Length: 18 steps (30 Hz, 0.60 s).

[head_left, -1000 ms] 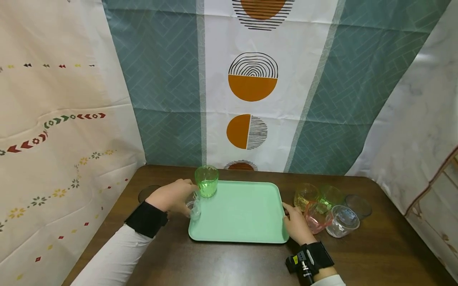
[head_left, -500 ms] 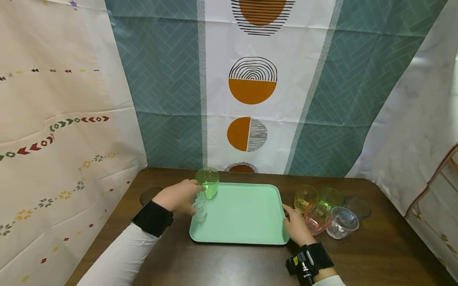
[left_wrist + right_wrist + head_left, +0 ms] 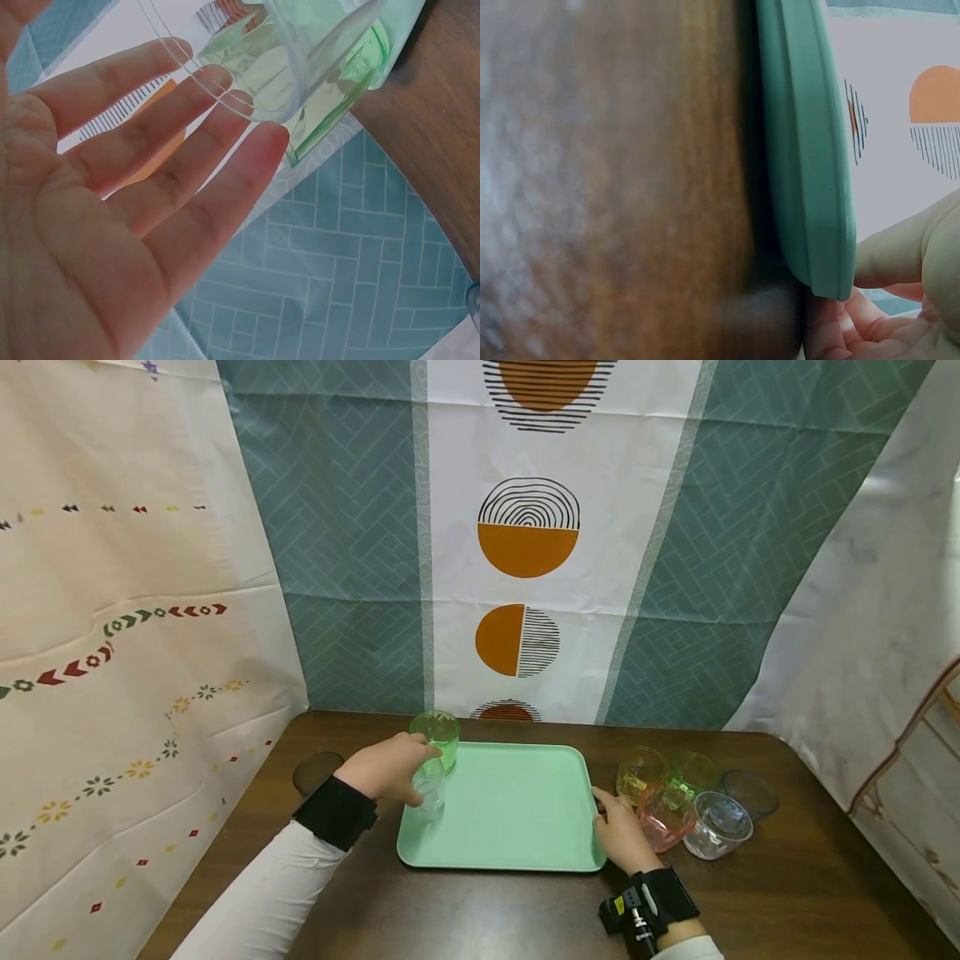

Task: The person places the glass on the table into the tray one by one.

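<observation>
My left hand [image 3: 390, 766] holds a clear glass [image 3: 430, 787] by its upper part, over the left side of a mint-green tray [image 3: 517, 810]. In the left wrist view, the fingertips lie along the rim of the clear glass [image 3: 289, 60]. Just behind it, at the tray's back left corner, stands a green glass [image 3: 442, 727], partly covered by my fingers. My right hand [image 3: 624, 833] grips the tray's right edge. Seen from the right wrist, the thumb [image 3: 900, 251] is at the top side of the tray [image 3: 810, 150] and the fingers reach under its corner.
To the right of the tray, several glasses stand close together: yellow [image 3: 640, 772], green [image 3: 692, 774], pink [image 3: 663, 822], clear [image 3: 717, 831] and dark [image 3: 752, 795]. A dark glass [image 3: 315, 770] is beside my left wrist. Patterned cloths [image 3: 360, 568] hang behind the wooden table [image 3: 480, 914].
My left hand has moved a little to the right with the clear glass, further over the tray. My right hand stays on the tray's edge.
</observation>
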### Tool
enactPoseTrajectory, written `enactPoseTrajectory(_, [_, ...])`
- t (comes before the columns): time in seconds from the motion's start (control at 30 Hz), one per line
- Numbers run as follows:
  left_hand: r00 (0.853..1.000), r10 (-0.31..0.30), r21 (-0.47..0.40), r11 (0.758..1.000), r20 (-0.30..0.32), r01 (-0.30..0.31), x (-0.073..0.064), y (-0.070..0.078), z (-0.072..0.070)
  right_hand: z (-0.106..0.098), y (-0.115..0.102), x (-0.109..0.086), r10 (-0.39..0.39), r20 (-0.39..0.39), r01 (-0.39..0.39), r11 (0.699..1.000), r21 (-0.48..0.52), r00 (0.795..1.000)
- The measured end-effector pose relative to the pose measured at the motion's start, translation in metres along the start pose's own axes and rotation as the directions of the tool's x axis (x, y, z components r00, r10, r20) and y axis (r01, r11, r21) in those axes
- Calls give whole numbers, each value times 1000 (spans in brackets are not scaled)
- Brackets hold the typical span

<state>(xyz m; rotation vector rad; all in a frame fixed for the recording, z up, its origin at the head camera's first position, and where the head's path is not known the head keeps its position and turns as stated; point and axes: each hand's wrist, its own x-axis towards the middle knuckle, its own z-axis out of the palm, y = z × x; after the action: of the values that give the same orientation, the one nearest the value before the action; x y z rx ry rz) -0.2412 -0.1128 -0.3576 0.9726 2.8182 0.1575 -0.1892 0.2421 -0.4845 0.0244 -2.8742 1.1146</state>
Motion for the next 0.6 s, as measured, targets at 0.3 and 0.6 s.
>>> enactPoseTrajectory(0.3, [1000,-7,-5,1000,30,7,9,-1,6,-1,-2,1,-8,-4,8,1000,5,1000])
enactPoseTrajectory(0.6, [999,-5,-1,1000,40,5,12,-2,11,0,0,3,-9,-2,9,1000,-6,1000])
